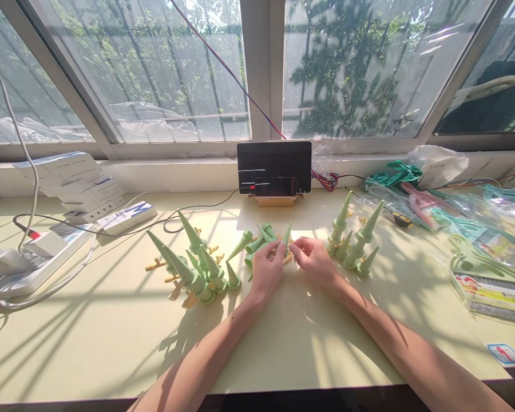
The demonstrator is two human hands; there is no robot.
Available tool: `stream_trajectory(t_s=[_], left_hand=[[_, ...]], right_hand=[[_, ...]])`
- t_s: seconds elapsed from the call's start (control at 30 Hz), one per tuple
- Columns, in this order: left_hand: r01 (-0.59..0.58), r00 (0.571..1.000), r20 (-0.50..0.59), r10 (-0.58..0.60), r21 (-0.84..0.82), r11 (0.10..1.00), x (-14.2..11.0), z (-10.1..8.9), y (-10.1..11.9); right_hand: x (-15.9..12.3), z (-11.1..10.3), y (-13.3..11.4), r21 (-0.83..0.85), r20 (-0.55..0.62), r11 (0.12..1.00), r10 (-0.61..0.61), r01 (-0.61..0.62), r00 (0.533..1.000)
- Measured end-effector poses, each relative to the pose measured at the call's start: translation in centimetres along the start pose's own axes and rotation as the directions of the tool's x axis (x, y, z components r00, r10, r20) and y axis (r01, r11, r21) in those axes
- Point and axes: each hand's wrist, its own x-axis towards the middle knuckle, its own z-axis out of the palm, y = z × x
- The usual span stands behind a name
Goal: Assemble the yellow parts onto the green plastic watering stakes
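Observation:
My left hand point(268, 266) pinches a pale green plastic cone point(287, 233), its tip pointing up. Close beside it on the right, my right hand point(315, 257) has thumb and fingertips pressed together; whatever they hold is hidden. A small tan piece point(288, 259) shows between the two hands. Behind my left hand lies a pile of loose green cones and tubes point(255, 243), partly covered by it. Left of the hands stands a group of green cones point(189, 274) with tan pegs. Several more stacked cones point(354, 246) stand upright to the right of my right hand.
A black tablet point(274, 160) with a phone point(275, 186) before it stands at the window sill. White boxes point(126, 217), cables and a power strip point(38, 269) occupy the left. Plastic-bagged items point(476, 226) and a coloured package point(491, 292) lie at the right.

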Motion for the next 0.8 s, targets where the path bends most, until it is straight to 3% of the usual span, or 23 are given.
stream_trajectory(t_s=[0.17, 0.37, 0.53, 0.8], left_hand=[[0.013, 0.999, 0.032, -0.013, 0.02, 1.0, -0.02, -0.05, -0.02], [0.082, 0.992, 0.103, -0.075, -0.068, 0.994, -0.19, -0.09, 0.38], [0.052, 0.992, 0.123, -0.039, -0.107, 0.993, -0.32, 0.06, 0.48], [0.055, 0.989, 0.143, -0.037, -0.126, 0.991, -0.33, 0.12, 0.04]], right_hand=[[-0.07, 0.02, -0.25, -0.048, -0.012, 0.999, -0.01, 0.01, 1.0], [-0.21, 0.16, -0.61, -0.093, -0.037, 0.995, -0.031, 0.027, 0.999], [-0.38, 0.25, -0.49, -0.097, -0.065, 0.992, -0.092, 0.085, 0.994], [-0.21, 0.18, -0.38, -0.065, -0.085, 0.997, -0.048, 0.043, 0.995]])
